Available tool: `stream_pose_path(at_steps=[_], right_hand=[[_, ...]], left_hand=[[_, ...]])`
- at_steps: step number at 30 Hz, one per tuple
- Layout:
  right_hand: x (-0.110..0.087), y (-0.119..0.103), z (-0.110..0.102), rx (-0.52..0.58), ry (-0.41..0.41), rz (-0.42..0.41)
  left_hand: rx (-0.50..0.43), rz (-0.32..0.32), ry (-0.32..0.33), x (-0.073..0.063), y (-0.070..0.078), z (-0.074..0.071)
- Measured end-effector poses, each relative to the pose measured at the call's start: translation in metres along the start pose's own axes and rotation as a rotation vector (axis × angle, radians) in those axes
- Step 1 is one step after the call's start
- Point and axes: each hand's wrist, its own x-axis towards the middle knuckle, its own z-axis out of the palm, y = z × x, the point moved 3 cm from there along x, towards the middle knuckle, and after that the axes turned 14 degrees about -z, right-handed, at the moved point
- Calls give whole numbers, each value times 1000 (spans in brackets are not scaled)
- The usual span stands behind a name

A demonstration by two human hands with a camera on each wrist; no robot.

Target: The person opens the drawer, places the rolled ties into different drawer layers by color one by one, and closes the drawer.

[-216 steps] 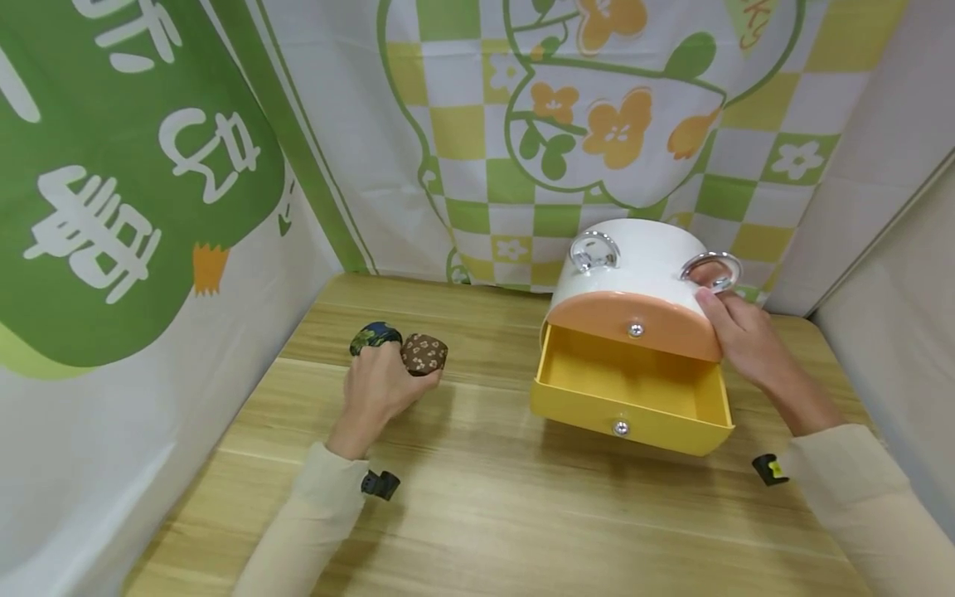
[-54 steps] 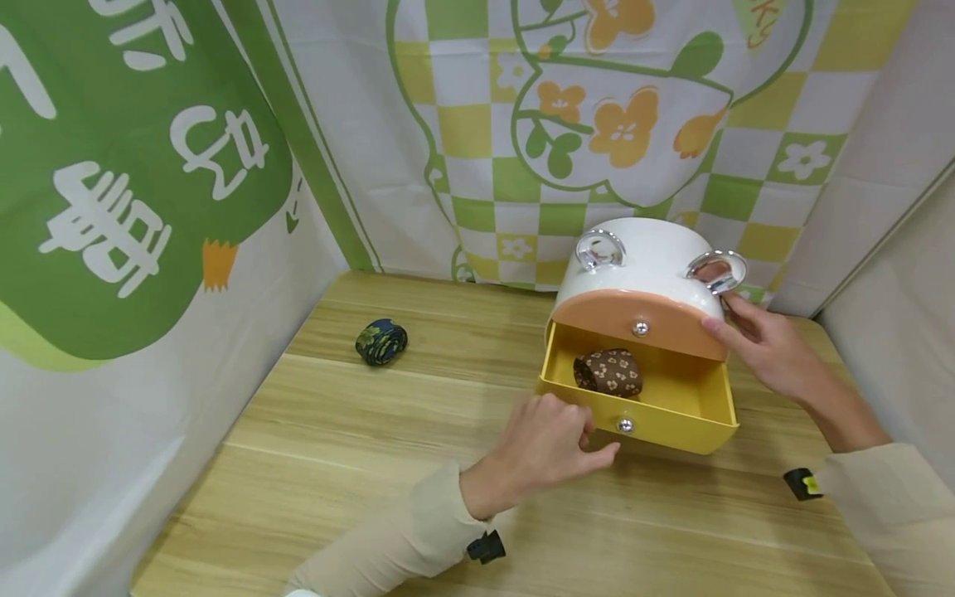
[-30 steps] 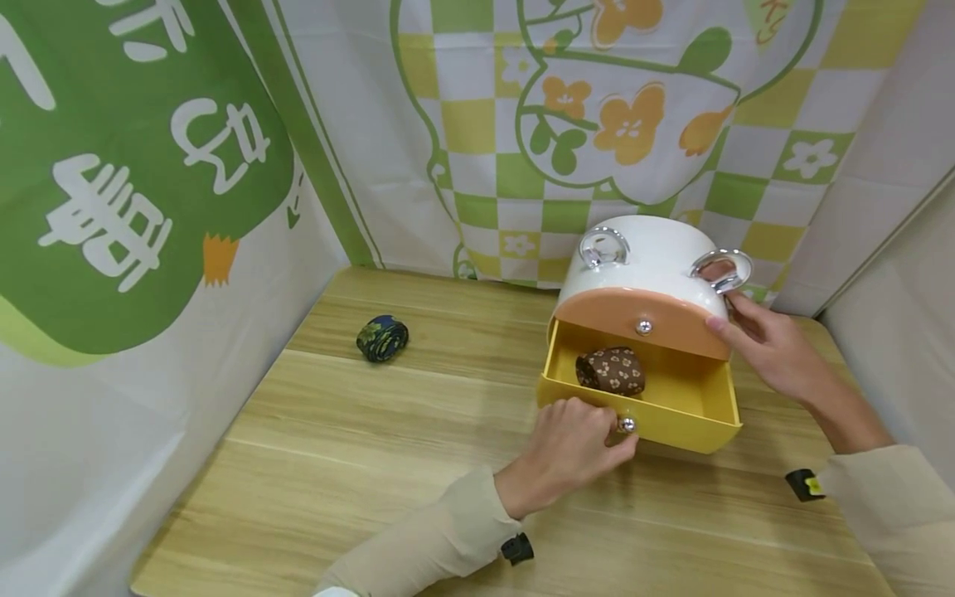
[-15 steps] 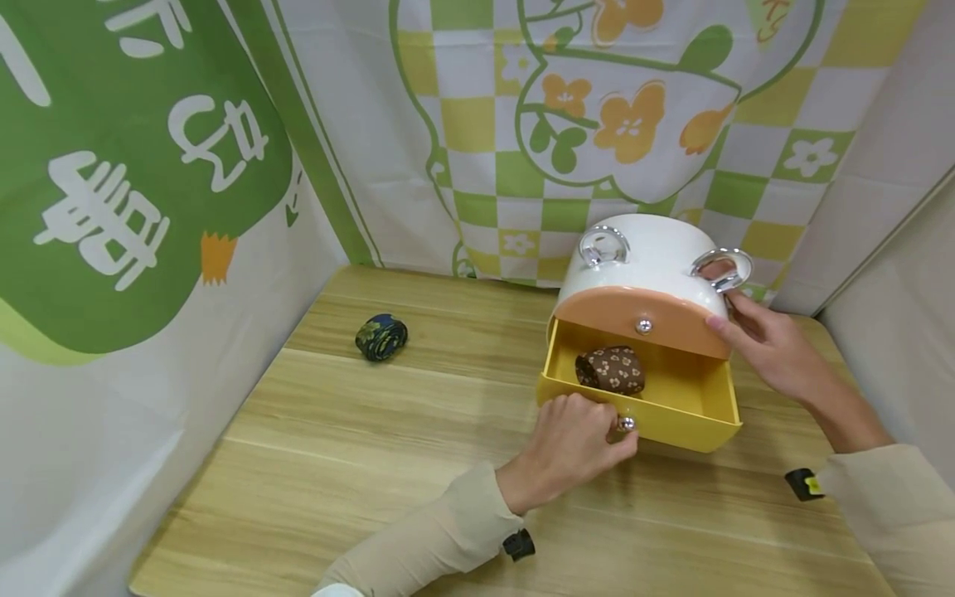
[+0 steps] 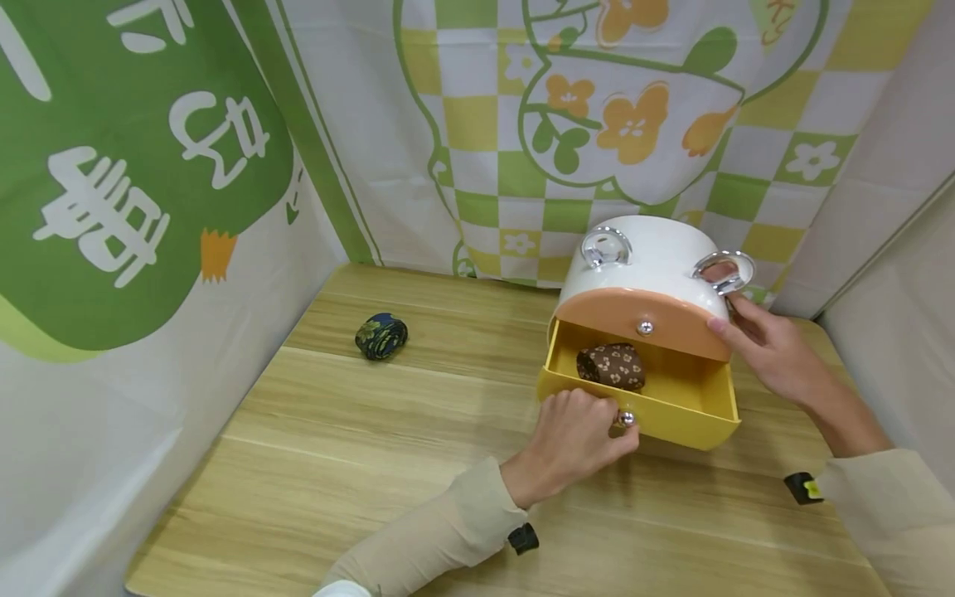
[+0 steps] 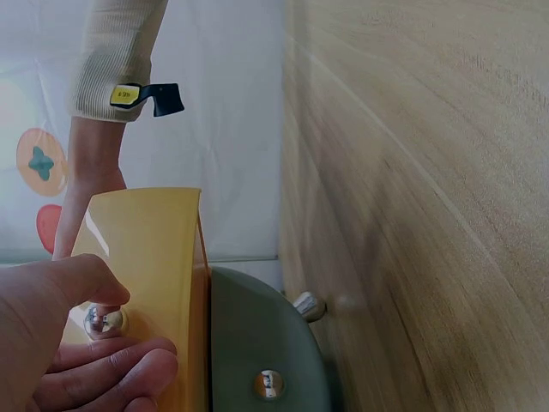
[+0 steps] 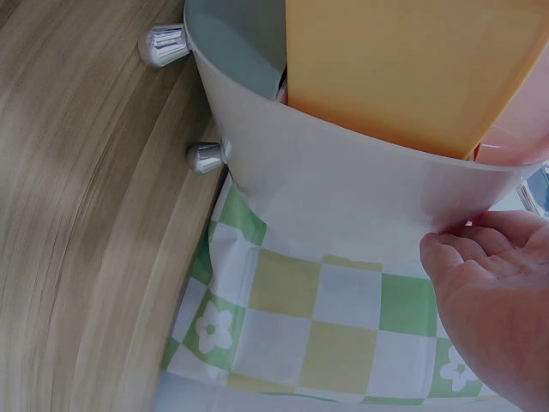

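The brown flowered roll (image 5: 615,366) is now lying inside the yellow drawer (image 5: 686,425), having left the bench (image 5: 336,431), where the dark blue roll (image 5: 381,337) is remaining; the left hand (image 5: 567,435) is pinching the silver knob (image 5: 627,419) in its grip; the right hand (image 5: 779,356) is holding the white cabinet (image 5: 649,257) by its side; one roll is thus looking stowed, while the drawer is still standing pulled out.
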Motion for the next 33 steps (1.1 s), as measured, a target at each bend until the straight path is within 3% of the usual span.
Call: stream_pose_path(at_steps=[7,33], right_hand=[[0,0,1,-1,25,-21],[-1,-4,3,19,42,-30]], left_hand=[[13,-16,26,6,-1,3],[11,-68,-13,32,-8,11]])
